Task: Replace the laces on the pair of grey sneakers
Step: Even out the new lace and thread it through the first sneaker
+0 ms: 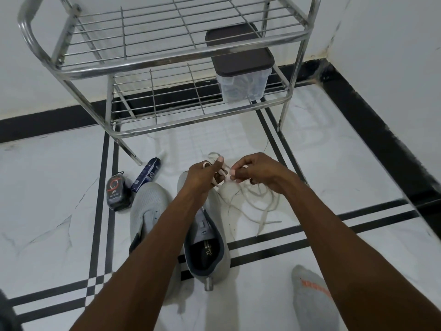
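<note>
Above the toes of the two grey sneakers, my left hand and right hand each pinch a pale lace trailing right across the floor. I'd free one tip before threading.

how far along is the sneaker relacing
Done: both grey sneakers sit on the floor with no laces showing. In hand: the left hand and right hand pinch a pale lace, its tail loose on the tiles. Left: threading both shoes.
</note>
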`<state>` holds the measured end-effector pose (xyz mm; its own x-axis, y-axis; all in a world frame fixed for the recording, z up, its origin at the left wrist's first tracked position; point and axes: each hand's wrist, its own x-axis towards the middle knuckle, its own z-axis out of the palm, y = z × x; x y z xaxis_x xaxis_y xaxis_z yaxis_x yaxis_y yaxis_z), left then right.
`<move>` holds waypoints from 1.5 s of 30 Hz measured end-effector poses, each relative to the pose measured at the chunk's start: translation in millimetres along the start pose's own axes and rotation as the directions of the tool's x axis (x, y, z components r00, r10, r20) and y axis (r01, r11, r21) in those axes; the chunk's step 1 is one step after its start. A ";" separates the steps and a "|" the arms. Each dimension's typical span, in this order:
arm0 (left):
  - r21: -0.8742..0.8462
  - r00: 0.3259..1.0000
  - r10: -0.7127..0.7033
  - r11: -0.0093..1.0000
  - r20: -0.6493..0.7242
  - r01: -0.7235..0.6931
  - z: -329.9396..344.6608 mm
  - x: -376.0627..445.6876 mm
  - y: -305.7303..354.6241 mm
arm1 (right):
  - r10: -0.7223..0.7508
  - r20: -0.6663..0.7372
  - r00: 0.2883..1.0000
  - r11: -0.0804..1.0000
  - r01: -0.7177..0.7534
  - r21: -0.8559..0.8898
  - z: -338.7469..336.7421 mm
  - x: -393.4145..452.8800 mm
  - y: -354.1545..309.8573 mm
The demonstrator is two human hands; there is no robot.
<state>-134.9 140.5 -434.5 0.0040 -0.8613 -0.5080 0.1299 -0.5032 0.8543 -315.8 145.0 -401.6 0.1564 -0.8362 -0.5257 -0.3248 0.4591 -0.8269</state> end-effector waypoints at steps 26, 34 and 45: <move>0.388 0.890 0.437 0.803 0.130 -0.451 -0.1 -22.5 -10.3 | -0.065 -0.265 0.962 0.737 -0.133 -0.663 -10.2 19.8 10.9; 0.122 0.953 0.301 0.948 -0.042 -0.294 -18.1 -23.2 9.4 | -0.331 -0.023 0.943 0.930 0.330 0.163 36.6 14.2 4.3; -0.088 0.976 0.196 0.975 -0.094 -0.204 -56.9 -23.9 -6.4 | -0.320 0.058 0.946 0.925 0.298 0.236 71.3 37.7 4.2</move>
<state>-79.4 168.3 -434.0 0.1222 -0.9329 -0.3388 0.2132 -0.3087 0.9270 -244.8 136.9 -439.1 0.3058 -0.9202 -0.2445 -0.0339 0.2461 -0.9687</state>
